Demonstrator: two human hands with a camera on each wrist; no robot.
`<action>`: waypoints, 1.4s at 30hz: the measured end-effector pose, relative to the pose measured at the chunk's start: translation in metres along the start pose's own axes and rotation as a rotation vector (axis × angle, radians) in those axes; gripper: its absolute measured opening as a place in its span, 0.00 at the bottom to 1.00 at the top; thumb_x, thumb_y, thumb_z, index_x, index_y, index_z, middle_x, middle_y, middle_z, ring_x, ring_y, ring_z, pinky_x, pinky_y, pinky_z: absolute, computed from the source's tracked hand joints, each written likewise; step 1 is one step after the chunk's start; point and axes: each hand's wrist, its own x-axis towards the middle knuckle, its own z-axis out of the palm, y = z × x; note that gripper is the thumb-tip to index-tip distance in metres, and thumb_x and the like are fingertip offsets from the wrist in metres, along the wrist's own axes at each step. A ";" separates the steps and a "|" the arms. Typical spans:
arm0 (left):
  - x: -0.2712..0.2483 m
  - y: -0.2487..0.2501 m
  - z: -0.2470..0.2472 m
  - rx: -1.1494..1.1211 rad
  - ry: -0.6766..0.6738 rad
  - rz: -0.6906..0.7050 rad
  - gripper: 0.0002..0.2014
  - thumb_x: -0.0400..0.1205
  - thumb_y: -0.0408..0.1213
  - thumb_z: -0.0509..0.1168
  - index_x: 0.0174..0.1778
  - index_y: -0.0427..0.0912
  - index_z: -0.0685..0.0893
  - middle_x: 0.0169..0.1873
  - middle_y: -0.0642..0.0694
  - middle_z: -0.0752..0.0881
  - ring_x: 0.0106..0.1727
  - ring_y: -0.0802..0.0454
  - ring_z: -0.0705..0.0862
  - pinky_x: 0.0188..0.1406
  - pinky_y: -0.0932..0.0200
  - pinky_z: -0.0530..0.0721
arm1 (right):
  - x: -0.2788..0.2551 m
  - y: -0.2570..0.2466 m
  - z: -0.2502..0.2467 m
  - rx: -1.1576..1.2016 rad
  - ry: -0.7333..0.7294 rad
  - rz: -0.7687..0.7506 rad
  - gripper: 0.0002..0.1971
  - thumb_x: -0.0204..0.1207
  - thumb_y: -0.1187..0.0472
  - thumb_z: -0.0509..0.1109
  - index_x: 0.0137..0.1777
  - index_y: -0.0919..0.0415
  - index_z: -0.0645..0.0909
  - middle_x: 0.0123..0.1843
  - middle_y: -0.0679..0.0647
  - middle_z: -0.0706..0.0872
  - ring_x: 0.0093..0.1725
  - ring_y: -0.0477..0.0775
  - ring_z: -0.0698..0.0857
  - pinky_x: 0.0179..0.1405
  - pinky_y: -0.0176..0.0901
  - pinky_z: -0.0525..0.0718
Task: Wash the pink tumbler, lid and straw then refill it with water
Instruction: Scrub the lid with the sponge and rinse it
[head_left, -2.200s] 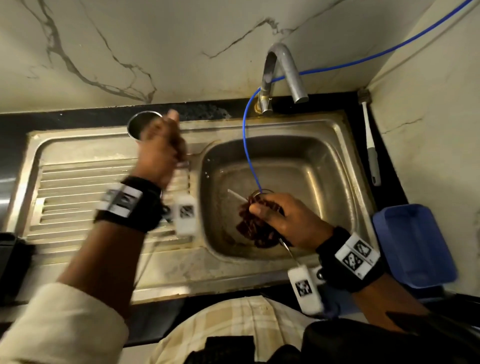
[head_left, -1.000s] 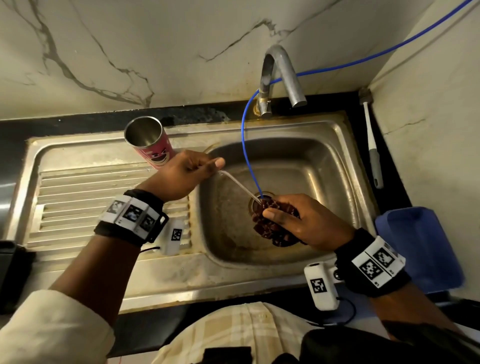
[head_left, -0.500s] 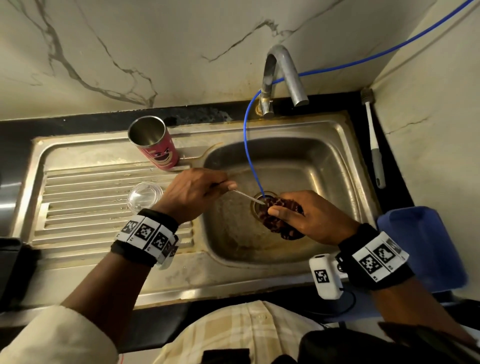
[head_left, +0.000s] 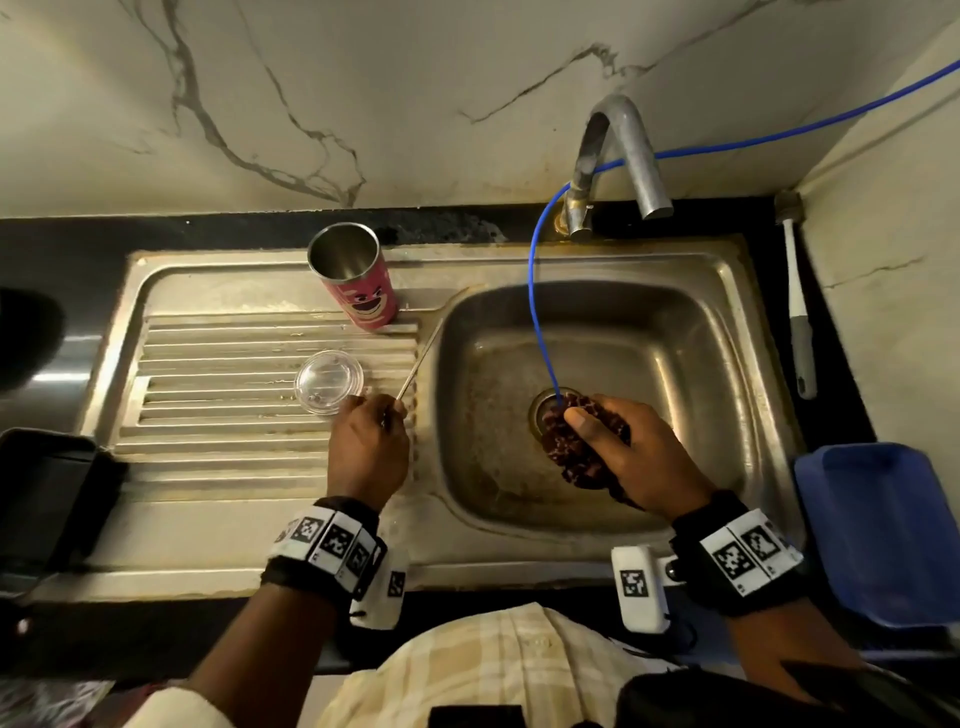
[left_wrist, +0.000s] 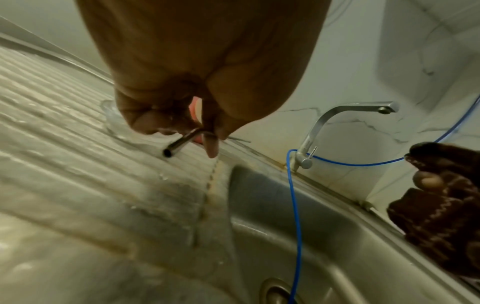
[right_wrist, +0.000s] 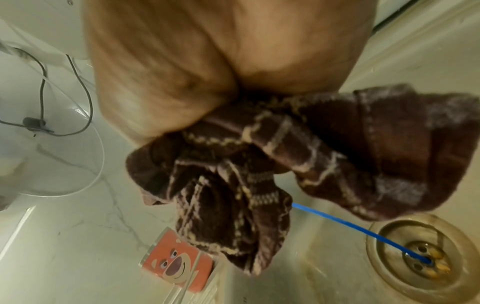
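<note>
Pinching the straw (head_left: 418, 360) low, left hand (head_left: 368, 448); long axis aimed away toward tumbler (head_left: 355, 279).

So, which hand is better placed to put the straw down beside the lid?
The left hand. Its fingers already pinch the straw over the draining board, right next to the clear lid. The right hand is over the basin, gripping the brown cloth.

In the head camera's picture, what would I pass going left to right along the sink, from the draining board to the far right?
Clear lid → left hand holding the straw → drain → right hand holding the brown cloth → brush → blue tub.
</note>
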 end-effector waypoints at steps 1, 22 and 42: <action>0.000 -0.004 -0.001 0.023 0.032 -0.038 0.11 0.88 0.33 0.65 0.48 0.36 0.92 0.42 0.36 0.86 0.46 0.38 0.82 0.45 0.55 0.70 | 0.001 0.001 0.002 0.009 0.008 0.009 0.13 0.85 0.51 0.72 0.61 0.56 0.91 0.49 0.53 0.97 0.51 0.55 0.96 0.46 0.55 0.96; -0.002 -0.018 -0.011 0.245 -0.020 -0.127 0.05 0.77 0.31 0.73 0.39 0.43 0.94 0.36 0.36 0.92 0.40 0.30 0.89 0.39 0.47 0.87 | 0.007 -0.005 0.019 -0.006 0.054 -0.035 0.08 0.90 0.58 0.69 0.54 0.47 0.89 0.40 0.35 0.94 0.42 0.34 0.93 0.37 0.24 0.84; -0.060 0.097 0.051 0.083 -0.275 0.617 0.20 0.75 0.41 0.81 0.62 0.44 0.86 0.58 0.50 0.82 0.47 0.40 0.88 0.44 0.46 0.89 | -0.097 0.022 -0.108 0.264 0.761 -0.134 0.09 0.89 0.63 0.70 0.62 0.58 0.91 0.43 0.53 0.93 0.41 0.50 0.92 0.38 0.38 0.87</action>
